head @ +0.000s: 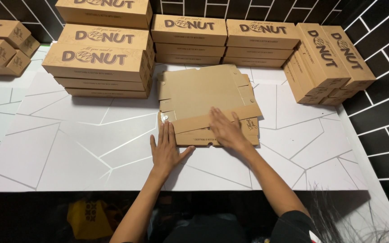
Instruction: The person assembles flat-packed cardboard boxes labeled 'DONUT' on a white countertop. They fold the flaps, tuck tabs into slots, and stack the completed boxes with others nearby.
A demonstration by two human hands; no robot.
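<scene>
Both hands lie flat and open: left hand (pixel 165 148) at the flat cardboard box blank's (pixel 203 92) near edge, right hand (pixel 225 130) pressing its folded flap. Stacked boxes (pixel 102 58) ring the white bench (pixel 68 148) behind.

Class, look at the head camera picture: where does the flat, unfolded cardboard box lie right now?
The flat cardboard box lies mid-table on the white table, in front of the stacked closed boxes, with the left hand and right hand pressing its near edge.

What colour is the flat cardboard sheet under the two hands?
The flat cardboard sheet is plain brown, seen best in the head view, on the white table.
</scene>
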